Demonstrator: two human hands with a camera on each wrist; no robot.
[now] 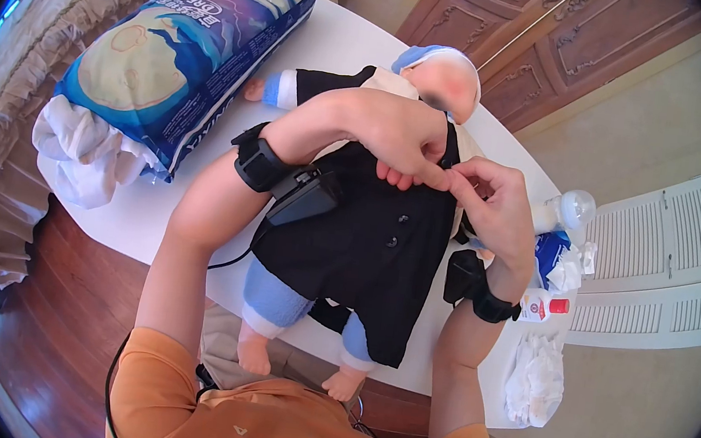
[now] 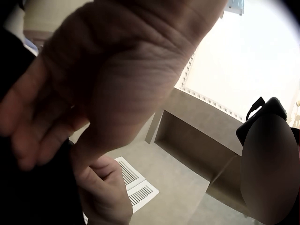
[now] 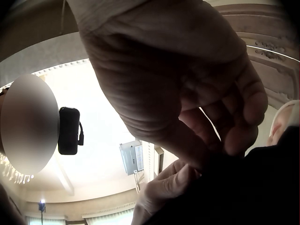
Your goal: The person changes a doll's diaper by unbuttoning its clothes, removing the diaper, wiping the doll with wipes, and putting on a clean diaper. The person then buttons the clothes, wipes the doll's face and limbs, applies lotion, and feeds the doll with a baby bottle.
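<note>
A baby doll [image 1: 442, 81] lies face up on the white table, in a blue and white hat, blue fuzzy leggings [image 1: 277, 293] and a black garment [image 1: 339, 244]. Two dark buttons [image 1: 397, 230] show on the garment's front. At its upper chest edge, my left hand [image 1: 395, 133] pinches the black cloth between thumb and curled fingers. Thumb tip to thumb tip with it, my right hand [image 1: 497, 203] pinches the same edge from the other side. In the right wrist view, the right fingers [image 3: 241, 138] press into black cloth. Whatever lies between the fingertips is hidden.
A large blue diaper pack [image 1: 197, 46] stands at the table's left, white cloth [image 1: 82, 149] at its near end. Along the right side are a baby bottle [image 1: 574, 210], a blue wipes pack [image 1: 550, 255], a red-capped bottle [image 1: 538, 306] and crumpled white material [image 1: 535, 383].
</note>
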